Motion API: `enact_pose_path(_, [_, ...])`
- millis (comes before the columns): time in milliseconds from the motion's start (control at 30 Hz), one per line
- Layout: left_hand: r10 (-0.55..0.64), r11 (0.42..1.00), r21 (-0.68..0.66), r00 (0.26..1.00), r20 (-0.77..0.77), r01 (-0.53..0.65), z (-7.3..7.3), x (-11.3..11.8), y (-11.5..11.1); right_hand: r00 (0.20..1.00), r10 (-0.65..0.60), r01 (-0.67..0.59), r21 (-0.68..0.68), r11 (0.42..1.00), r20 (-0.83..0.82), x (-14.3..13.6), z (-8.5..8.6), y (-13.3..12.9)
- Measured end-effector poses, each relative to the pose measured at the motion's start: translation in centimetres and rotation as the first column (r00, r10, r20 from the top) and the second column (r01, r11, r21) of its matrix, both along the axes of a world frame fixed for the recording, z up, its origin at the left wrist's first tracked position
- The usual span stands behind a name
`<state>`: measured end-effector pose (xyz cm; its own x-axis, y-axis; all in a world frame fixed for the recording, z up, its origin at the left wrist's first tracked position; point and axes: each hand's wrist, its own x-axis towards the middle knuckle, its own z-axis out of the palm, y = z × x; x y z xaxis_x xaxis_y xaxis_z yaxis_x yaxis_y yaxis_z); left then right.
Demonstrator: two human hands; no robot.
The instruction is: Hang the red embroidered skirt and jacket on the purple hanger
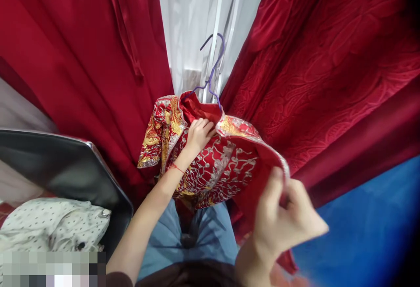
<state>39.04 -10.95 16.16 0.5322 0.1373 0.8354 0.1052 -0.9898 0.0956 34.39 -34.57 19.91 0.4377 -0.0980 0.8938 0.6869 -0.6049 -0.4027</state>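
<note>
A red embroidered jacket [226,166] with gold and silver stitching hangs on a purple hanger [208,83], its collar gaping at the top. At the neck opening, my left hand [199,134] has its fingers bent over the cloth just below the collar; its fingertips are partly hidden. My right hand [285,215], slightly blurred, pinches the light-trimmed front edge of the jacket and holds it out to the right. This pulled-out panel shows plain red lining. One gold-patterned sleeve droops on the left.
Red drapes [82,37] and patterned red cloth [331,72] flank a white curtain [183,20]. A black chair [65,155] at left bears a dotted white garment [55,223]. Blue flooring [370,217] lies at right.
</note>
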Motion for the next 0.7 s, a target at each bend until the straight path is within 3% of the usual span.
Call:
enact_pose_path(100, [0.036,0.998,-0.048,0.999,-0.009,-0.037,-0.4,0.2,0.1,0.982,0.191,-0.189,-0.183,0.965,-0.008,-1.3,-3.6,4.6])
enact_pose_path(200, [0.013,0.998,-0.061,1.000,-0.016,-0.014,-0.2,0.0,0.5,0.958,0.272,-0.288,-0.272,0.918,-0.095,0.3,-8.6,8.3])
enact_pose_path(267, [-0.029,0.998,-0.047,1.000,-0.004,0.029,0.8,-0.5,0.8,0.946,0.279,-0.317,-0.274,0.908,-0.166,2.4,-10.9,9.0])
enact_pose_path(333, [-0.027,0.998,-0.059,0.998,0.049,0.030,2.4,-1.3,1.1,0.929,0.282,-0.343,-0.272,0.899,-0.238,4.3,-11.8,8.5])
enact_pose_path(433, [0.122,0.985,-0.142,0.977,0.176,-0.098,5.6,-2.5,2.4,0.901,0.294,-0.384,-0.271,0.883,-0.320,5.5,-11.1,6.6])
enact_pose_path(500, [0.210,0.967,-0.184,0.961,0.179,-0.177,7.7,-3.4,4.1,0.890,0.321,-0.401,-0.220,0.889,-0.324,5.1,-9.9,5.7])
enact_pose_path(633, [0.113,0.973,-0.178,0.975,-0.194,-0.149,10.2,-4.9,7.6,0.878,0.403,-0.389,0.106,0.915,-0.259,4.1,-6.5,4.7])
enact_pose_path(700, [0.107,0.976,-0.148,0.940,-0.323,-0.162,10.6,-5.7,8.2,0.889,0.365,-0.336,0.145,0.931,-0.278,4.4,-4.2,4.0])
